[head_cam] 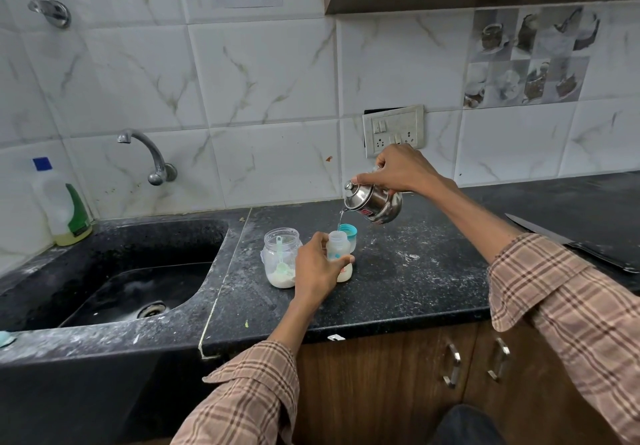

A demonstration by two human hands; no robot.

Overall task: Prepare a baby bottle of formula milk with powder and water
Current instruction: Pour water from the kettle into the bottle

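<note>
- Plaid sleeves fill the bottom of the head view; both forearms reach out over the black counter.
- Left hand: fingers and thumb curled round the baby bottle, clamped on its middle. Bottle stands upright on the counter, mouth uncapped, between the powder jar and the teal cap.
- Right hand: fingers closed over the top of a small steel pot, lid on, tilted spout-down towards the bottle.
- Thin water stream runs from the spout into the bottle mouth. Pouring step in hand.
- Bottle contents: pale, cream-coloured layer visible at the base. Judged to be powder already dosed, possibly part-wetted; the level is partly hidden by the left hand, so the fill height cannot be read.
- Powder jar: open, just beside the left hand, white powder in the bottom, green scoop resting inside. Scooping judged finished.
- Teal cap lies on the counter just behind the bottle; teat not distinguishable.
- Left to do, as judged: finish water to the mark, set the pot down, fit the cap, shake to mix.
- Also present: sink at left, knife at far right, well apart from the work.
</note>
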